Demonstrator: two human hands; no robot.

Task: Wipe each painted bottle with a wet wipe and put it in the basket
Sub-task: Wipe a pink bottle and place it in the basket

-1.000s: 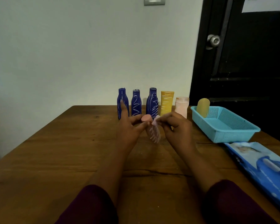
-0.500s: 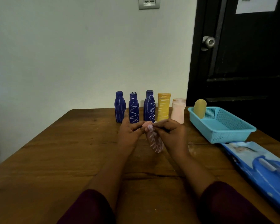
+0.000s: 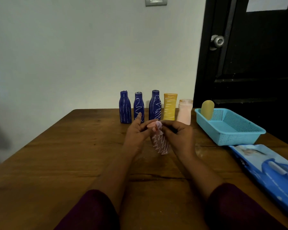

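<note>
Both hands meet over the middle of the tabletop (image 3: 65,155). Left hand (image 3: 136,133): fingers closed round the neck and cap of a pink bottle (image 3: 160,144) marked with white zigzag lines, forefinger raised clear. Right hand (image 3: 179,136): fingers pinched on a small wad of wet wipe (image 3: 158,125), pressed against the top of that same bottle. Whether the bottle's base touches the wood or hangs just above it cannot be told.

Containers, one: blue perforated basket (image 3: 229,130), to the right of the right hand and slightly beyond it. Contents, one: a pale yellow bottle (image 3: 207,109) leaning upright in the far left corner. Rest of the basket floor bare.

Bottles beyond the hands, five, upright in a row along the far edge:
- three dark blue bottles (image 3: 138,107) with white scribbles, beyond the left hand; the raised forefinger overlaps the middle one.
- one orange bottle (image 3: 170,107) with white strokes, beyond the right hand.
- one pale pink bottle (image 3: 185,111), right end of the row, its foot partly hidden by the right hand; markings hard to make out.

Wipe packs, one: blue pack of wipes (image 3: 269,170), lying flat to the right of the right forearm, nearer than the basket, cut off by the frame edge.

Sleeves (image 3: 93,211), two, dark maroon, cut off at the bottom edge.
</note>
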